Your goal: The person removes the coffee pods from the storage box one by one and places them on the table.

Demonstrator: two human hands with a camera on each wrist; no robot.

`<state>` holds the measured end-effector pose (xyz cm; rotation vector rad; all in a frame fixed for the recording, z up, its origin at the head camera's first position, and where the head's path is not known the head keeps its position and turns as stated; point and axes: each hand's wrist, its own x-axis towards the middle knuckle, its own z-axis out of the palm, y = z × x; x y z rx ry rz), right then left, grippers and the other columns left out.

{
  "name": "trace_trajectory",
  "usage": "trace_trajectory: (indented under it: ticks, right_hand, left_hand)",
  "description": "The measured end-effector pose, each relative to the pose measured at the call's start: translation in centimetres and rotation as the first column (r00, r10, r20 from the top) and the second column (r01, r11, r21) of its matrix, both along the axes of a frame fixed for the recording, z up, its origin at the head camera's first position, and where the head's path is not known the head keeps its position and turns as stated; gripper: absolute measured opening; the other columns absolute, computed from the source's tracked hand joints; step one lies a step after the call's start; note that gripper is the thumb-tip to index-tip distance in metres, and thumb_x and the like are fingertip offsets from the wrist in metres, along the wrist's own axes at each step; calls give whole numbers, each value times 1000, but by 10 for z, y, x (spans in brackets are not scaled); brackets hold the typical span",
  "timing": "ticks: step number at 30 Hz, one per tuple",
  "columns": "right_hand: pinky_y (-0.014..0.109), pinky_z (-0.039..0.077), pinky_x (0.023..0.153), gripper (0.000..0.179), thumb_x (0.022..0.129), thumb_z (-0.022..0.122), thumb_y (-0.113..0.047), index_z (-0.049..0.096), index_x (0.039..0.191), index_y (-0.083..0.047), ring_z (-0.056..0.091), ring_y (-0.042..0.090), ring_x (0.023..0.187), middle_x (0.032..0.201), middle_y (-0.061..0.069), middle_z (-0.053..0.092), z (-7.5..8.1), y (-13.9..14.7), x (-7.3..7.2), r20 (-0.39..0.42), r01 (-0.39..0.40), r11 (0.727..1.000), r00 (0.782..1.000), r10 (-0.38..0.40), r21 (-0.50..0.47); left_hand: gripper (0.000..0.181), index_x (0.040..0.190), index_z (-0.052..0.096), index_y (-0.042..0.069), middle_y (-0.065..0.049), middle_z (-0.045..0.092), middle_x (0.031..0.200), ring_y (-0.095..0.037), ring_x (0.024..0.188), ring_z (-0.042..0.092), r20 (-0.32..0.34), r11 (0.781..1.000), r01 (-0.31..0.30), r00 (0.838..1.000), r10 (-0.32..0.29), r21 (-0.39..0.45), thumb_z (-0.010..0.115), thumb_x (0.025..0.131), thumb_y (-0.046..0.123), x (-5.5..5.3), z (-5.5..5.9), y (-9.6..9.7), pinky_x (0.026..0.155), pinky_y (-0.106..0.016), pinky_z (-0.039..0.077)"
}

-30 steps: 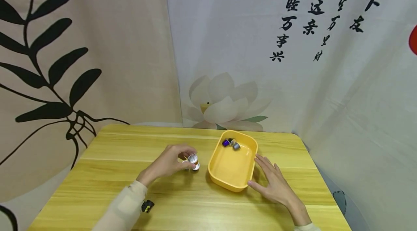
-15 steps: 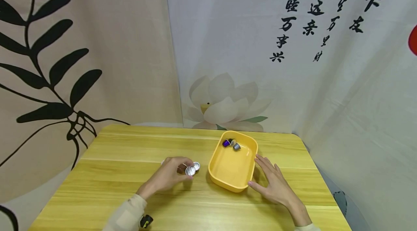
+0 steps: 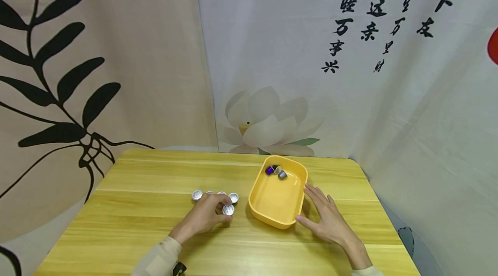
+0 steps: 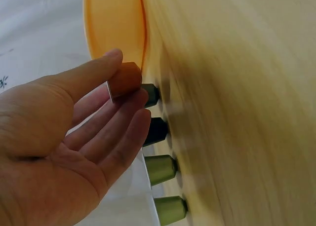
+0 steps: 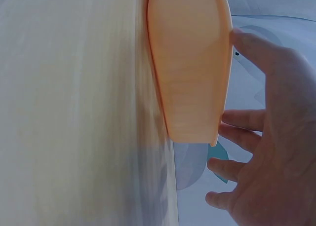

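My left hand (image 3: 206, 214) pinches a copper-orange coffee capsule (image 4: 126, 81) between thumb and fingers, its silver lid facing me in the head view. Just beyond the hand stands a row of capsules lying lid toward me; the left wrist view shows a green capsule (image 4: 171, 209), another green capsule (image 4: 161, 169) and two dark ones, the nearer dark capsule (image 4: 155, 131) close to my fingertips. At the right, my right hand (image 3: 327, 219) rests its spread, fairly straight fingers and thumb against the side of a yellow tray (image 3: 278, 224), touching near the rim.
Inside the tray's far end lie several capsules, among them a purple capsule (image 3: 270, 170) and a grey capsule (image 3: 282, 175). The tray stands on a wood-grain table (image 3: 155, 181). Printed cloth (image 3: 272, 51) hangs right behind the table's back edge.
My left hand has moved toward me with the copper capsule, away from the row, so more of the row's silver lids show. The right hand and the tray have stayed still.
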<state>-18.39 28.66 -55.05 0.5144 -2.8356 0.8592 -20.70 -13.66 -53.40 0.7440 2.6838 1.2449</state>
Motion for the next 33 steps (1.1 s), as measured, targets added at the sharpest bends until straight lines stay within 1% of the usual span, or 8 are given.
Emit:
trace_trajectory:
  ticks: [4, 7, 11, 14, 18, 23, 27, 33]
  right_hand:
    - [88, 19, 131, 97, 98, 84, -55, 45, 172, -7, 35, 55, 168, 182, 18, 40, -1, 0, -1, 11, 0, 1000, 1000, 0, -3]
    - [88, 19, 131, 96, 98, 85, -55, 45, 171, -7, 34, 55, 168, 182, 17, 40, 0, 0, -1, 13, -2, 1000, 1000, 2, -5]
    - [88, 19, 131, 97, 98, 85, -55, 46, 171, -7, 34, 55, 168, 182, 17, 40, 0, 0, -1, 15, -1, 1000, 1000, 1, -7]
    - [88, 19, 130, 96, 98, 84, -56, 46, 171, -7, 34, 55, 168, 182, 17, 40, 0, 0, 0, 11, -2, 1000, 1000, 2, -5]
    - [89, 20, 129, 95, 99, 84, -55, 46, 171, -6, 35, 57, 167, 182, 18, 41, 0, -1, 0, 4, -4, 1000, 1000, 4, -4]
    - [89, 20, 130, 95, 98, 84, -55, 46, 171, -7, 34, 56, 168, 183, 17, 40, 0, -1, 0, 13, -2, 1000, 1000, 2, -3]
    - [89, 19, 131, 96, 98, 84, -55, 46, 171, -7, 34, 55, 168, 183, 16, 40, 0, 0, 0, 15, -2, 1000, 1000, 2, -2]
    - [89, 21, 129, 94, 99, 84, -56, 47, 170, -6, 35, 57, 167, 182, 16, 41, 1, -1, 1, 0, -3, 1000, 1000, 3, 6]
  left_hand:
    - [36, 118, 80, -1, -8, 84, 109, -24, 97, 82, -7, 1000, -14, 1000, 14, -13, 97, 88, 9, 0, -4, 1, 87, -33, 70]
    - [38, 119, 80, -3, -10, 84, 108, -26, 96, 82, -12, 1000, -12, 1000, 12, -14, 97, 86, 8, 0, -6, 1, 87, -34, 71]
    - [39, 118, 79, -5, -11, 84, 106, -26, 94, 82, -23, 1000, -11, 1000, 10, -7, 98, 85, 6, -1, -9, 2, 85, -34, 71]
    - [39, 118, 80, -3, -10, 84, 105, -24, 93, 82, -33, 1000, -20, 999, 20, -15, 99, 85, 7, -1, -11, 2, 84, -32, 70]
    - [39, 117, 81, 0, -8, 84, 106, -20, 94, 82, -37, 999, -37, 999, 36, -27, 99, 85, 9, -1, -13, 3, 85, -33, 70]
    - [37, 116, 82, 3, -7, 85, 107, -20, 95, 82, -33, 998, -47, 998, 46, -32, 100, 84, 12, 0, -12, 5, 87, -39, 71]
    - [37, 114, 82, 5, -6, 85, 103, -20, 93, 81, -35, 999, -43, 999, 42, -33, 101, 84, 14, 1, -13, 4, 86, -39, 70]
    - [34, 112, 82, 7, -5, 85, 102, -19, 92, 82, -35, 1000, -19, 999, 18, -13, 101, 84, 15, 0, -16, 2, 85, -34, 70]
